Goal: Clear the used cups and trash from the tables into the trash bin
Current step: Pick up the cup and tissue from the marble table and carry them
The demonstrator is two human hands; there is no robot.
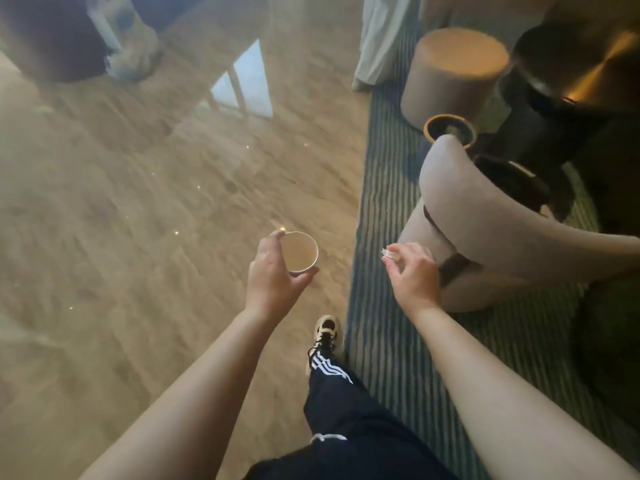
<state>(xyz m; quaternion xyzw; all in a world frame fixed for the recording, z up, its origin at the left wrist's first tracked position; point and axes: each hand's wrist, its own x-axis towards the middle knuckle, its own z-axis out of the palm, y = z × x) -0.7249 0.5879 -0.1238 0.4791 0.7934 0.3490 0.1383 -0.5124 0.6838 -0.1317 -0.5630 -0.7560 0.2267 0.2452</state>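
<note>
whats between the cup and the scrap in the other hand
Nothing held or standing. In the head view, the gap between the cup in the left hand and the scrap pinched by the right hand shows only floor and the rug's edge below.

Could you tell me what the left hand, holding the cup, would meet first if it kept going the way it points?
Probably nothing soon. The left hand, its grip on the cup, points up the frame over bare floor. The dark bin sits far off to the left, though blur leaves depth uncertain.
</note>
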